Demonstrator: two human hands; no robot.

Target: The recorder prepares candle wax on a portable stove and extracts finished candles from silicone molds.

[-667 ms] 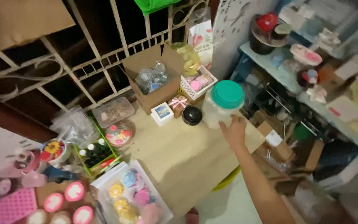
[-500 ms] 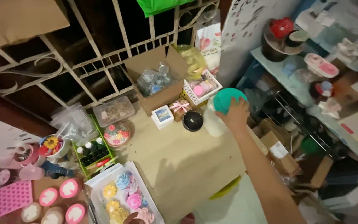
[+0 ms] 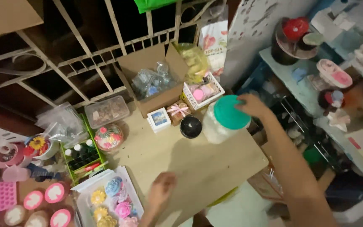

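Head view shows the right hand point(image 3: 253, 105) resting its fingers on the far edge of the green lid point(image 3: 231, 112) of a clear jar point(image 3: 215, 126) standing on the wooden counter point(image 3: 198, 159), beside a small black pot point(image 3: 190, 126). Nearer, the left hand point(image 3: 161, 188) hovers loosely curled and empty by a tray of coloured flower shapes point(image 3: 110, 197).

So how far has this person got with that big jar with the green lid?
The large translucent plastic jar with the round green lid already stands upright near the far edge of the wooden table, lid on. In hand: the right hand touches the lid's far rim, while the left hand hovers over the table beside the white tray of coloured flower shapes. The lid is not yet off.
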